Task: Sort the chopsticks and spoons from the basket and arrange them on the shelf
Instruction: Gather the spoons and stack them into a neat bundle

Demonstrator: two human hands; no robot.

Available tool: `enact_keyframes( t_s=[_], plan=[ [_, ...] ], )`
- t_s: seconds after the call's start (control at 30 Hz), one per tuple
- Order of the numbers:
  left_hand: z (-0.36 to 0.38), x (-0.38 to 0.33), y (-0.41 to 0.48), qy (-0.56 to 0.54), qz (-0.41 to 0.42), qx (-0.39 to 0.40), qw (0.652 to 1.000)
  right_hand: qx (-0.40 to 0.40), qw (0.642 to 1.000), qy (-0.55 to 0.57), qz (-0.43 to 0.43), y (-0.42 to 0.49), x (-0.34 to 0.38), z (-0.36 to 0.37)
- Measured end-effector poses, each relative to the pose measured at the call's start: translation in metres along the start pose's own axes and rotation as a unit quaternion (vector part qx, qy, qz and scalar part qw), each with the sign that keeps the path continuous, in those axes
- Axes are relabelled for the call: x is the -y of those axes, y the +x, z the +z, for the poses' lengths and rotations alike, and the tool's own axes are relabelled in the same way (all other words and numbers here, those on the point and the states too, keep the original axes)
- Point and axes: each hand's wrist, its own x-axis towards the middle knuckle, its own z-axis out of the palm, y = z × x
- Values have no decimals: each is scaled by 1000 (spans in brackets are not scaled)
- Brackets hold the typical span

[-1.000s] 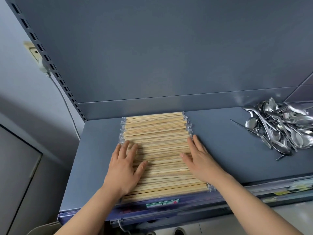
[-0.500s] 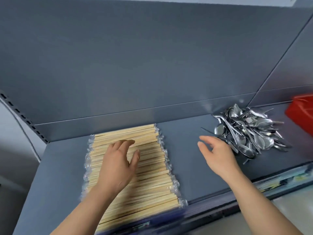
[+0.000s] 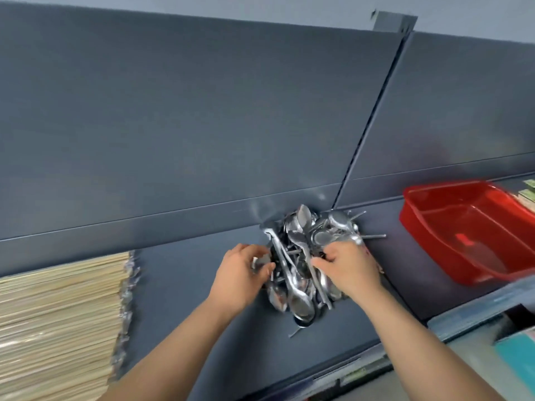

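Note:
A heap of shiny metal spoons (image 3: 301,256) lies on the grey-blue shelf (image 3: 188,287), against its back wall. My left hand (image 3: 240,277) presses on the heap's left side with its fingers curled around a spoon. At the heap's right side my right hand (image 3: 347,269) has its fingers closed on several spoon handles. Wrapped wooden chopsticks (image 3: 55,319) form a flat stack at the shelf's left end, away from both hands.
A red plastic basket (image 3: 463,227) stands tilted on the shelf to the right of the spoons and looks empty. The shelf's front edge carries a label strip (image 3: 356,371). A vertical seam in the back panel runs down behind the spoons.
Both hands left the chopsticks stack and moved right onto the spoon heap, closing on spoons. The view swung right, bringing the red basket into sight. The heap looks gathered tighter.

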Motion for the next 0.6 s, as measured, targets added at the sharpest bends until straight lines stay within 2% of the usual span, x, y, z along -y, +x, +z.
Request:
enact_keyframes(
  t_s=[0.17, 0.27, 0.37, 0.5, 0.6],
  plan=[
    [36, -8, 21, 70, -20, 23, 997, 63, 997, 9, -40, 24, -3, 2],
    [44, -13, 25, 60, -45, -25, 997, 83, 993, 70, -42, 34, -9, -1],
    [49, -28, 35, 42, -67, -70, 994, 57, 988, 136, -48, 38, -20, -5],
    [59, -56, 52, 119, -138, -27, 983, 36, 964, 259, -45, 39, -39, -15],
    [71, -69, 61, 153, -157, -6, 976, 42, 955, 293, -36, 36, -54, -18]
  ],
)
